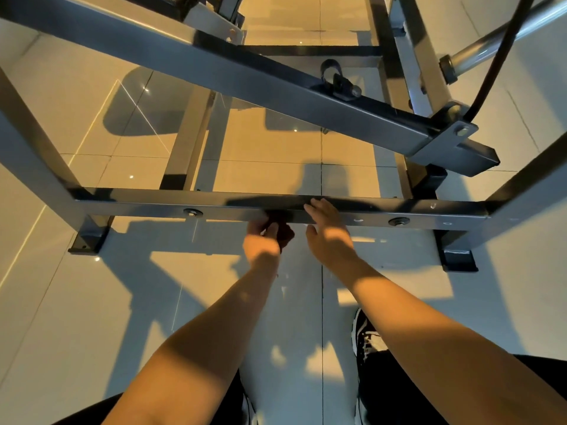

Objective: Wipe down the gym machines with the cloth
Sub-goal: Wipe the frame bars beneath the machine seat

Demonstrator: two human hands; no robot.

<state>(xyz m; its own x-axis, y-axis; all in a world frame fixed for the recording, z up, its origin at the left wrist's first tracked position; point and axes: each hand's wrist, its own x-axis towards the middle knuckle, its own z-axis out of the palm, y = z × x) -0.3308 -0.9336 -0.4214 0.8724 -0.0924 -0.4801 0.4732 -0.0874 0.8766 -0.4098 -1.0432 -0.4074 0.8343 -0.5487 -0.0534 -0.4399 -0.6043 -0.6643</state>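
Nearest the lens, legs: dark trousers at both lower corners; black-and-white shoe (366,335) planted on the floor (92,302) under the right forearm.
Forearms: bare, reaching forward side by side.
Left hand (262,240): curled tight around the cloth, knuckles just below the crossbar.
Cloth (285,233): dark, bunched, clamped in the left hand and pressed against the near face of the crossbar, close to its middle.
Right hand (329,231): just beside the cloth, holding nothing; fingers (317,207) straight and slightly apart, tips resting on top of the crossbar.
Crossbar (429,214): dark square steel tube, level left to right, low rail of the gym machine (33,148); bolt (192,212) left of the hands, second bolt (399,221) to the right.
Left foot plate (89,240): flat on pale glossy tiles; right foot plate (458,260) likewise.
Slanted beam (245,78): higher and farther, crossing from upper left to right, carrying a pull pin (340,82).
Black cable (499,56): curving up from the beam's bracketed right end, beside a chrome tube (472,55).
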